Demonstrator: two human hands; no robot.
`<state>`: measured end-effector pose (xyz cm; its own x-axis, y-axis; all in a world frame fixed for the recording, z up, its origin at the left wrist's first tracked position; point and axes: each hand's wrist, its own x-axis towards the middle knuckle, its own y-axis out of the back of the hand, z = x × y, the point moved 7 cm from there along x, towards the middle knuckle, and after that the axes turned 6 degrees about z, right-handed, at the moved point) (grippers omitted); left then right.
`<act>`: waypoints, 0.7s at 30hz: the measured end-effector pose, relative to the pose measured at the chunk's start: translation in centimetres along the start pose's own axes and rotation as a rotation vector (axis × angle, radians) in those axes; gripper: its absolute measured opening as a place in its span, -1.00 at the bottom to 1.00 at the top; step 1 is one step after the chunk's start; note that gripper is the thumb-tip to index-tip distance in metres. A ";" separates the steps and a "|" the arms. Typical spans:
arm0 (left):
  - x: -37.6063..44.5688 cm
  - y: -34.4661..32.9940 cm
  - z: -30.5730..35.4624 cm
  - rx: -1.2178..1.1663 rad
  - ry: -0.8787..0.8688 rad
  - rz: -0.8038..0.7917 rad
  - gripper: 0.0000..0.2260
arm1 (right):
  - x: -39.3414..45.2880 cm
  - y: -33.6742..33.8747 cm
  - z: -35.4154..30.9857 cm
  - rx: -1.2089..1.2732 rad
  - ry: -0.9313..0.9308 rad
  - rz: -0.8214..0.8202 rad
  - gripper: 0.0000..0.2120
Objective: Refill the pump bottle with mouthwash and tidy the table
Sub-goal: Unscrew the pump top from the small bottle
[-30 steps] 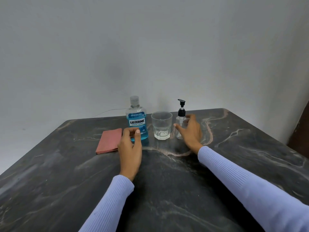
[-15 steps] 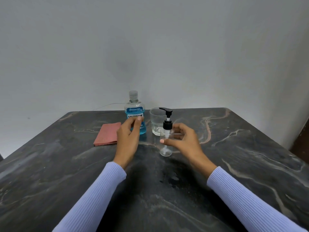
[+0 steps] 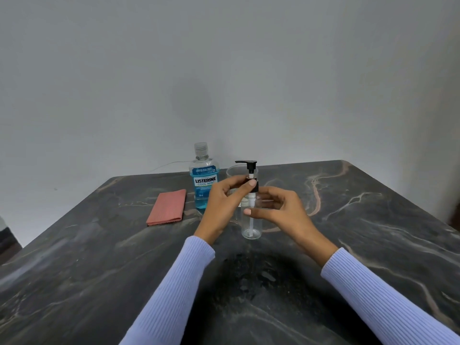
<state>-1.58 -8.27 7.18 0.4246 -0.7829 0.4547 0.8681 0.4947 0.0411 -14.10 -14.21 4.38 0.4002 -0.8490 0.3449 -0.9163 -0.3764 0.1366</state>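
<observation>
A clear, empty pump bottle (image 3: 251,227) with a black pump head stands upright on the dark marble table (image 3: 99,257), near the middle. My right hand (image 3: 281,210) grips its body from the right. My left hand (image 3: 224,202) pinches the black collar of the pump with thumb and fingers. Behind them stands a mouthwash bottle (image 3: 204,180) with blue liquid and a clear cap. A clear drinking glass (image 3: 232,171) sits just right of the mouthwash bottle, mostly hidden by my hands and the pump.
A folded pink cloth (image 3: 167,207) lies flat to the left of the mouthwash bottle. A thin wire (image 3: 169,164) runs along the table's far edge by the grey wall. The table's right corner (image 3: 346,161) lies beyond the glass.
My right hand brought the pump bottle from beside the glass toward me and set it mid-table. My left hand left the mouthwash bottle and took hold of the pump collar.
</observation>
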 end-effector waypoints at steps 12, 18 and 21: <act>0.0 1.2 -0.9 0.030 0.063 0.030 -0.78 | -0.3 -0.5 0.0 0.019 -0.025 -0.063 -0.45; -0.2 0.9 -1.0 -0.040 0.116 0.066 -0.67 | 0.1 0.1 -0.4 -0.046 0.033 -0.005 -0.51; -0.2 0.3 -1.0 -0.162 0.183 -0.010 -0.63 | 0.1 0.1 -0.5 0.025 0.014 -0.018 -0.60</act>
<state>-1.13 -8.37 6.20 0.4425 -0.8501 0.2855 0.8961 0.4312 -0.1050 -14.17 -14.18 4.87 0.4161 -0.8369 0.3556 -0.9083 -0.4008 0.1197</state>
